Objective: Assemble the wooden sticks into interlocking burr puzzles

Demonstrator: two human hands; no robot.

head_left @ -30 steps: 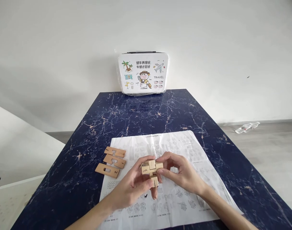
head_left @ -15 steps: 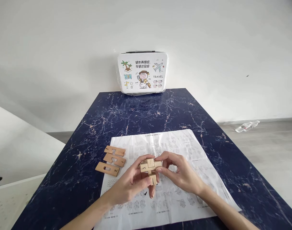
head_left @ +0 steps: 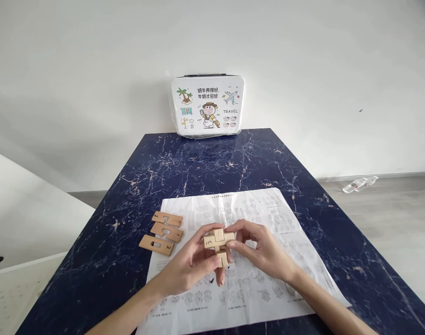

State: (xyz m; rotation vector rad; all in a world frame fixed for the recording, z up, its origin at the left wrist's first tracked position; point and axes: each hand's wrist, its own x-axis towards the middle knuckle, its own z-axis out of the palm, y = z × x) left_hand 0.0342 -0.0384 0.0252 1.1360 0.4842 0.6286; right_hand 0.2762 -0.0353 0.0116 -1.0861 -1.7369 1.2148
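Both my hands hold a small interlocked wooden puzzle (head_left: 217,242) of pale numbered bars, just above a white instruction sheet (head_left: 264,279). My left hand (head_left: 189,269) curls round its left and lower side, fingers closed. From the right, my right hand (head_left: 263,253) pinches it with thumb and fingertips. Three loose flat wooden pieces (head_left: 163,231) with cut-out slots and numbers lie side by side on the table, left of the sheet.
The table (head_left: 212,163) is dark blue marble-patterned. A white illustrated case (head_left: 208,106) marked TRAVEL leans against the wall at its far edge. A clear plastic bottle (head_left: 359,184) lies on the floor at the right. A white surface (head_left: 20,218) sits left of the table.
The puzzle and both hands have shifted slightly away from me and a little left. The grip on the puzzle is much the same.
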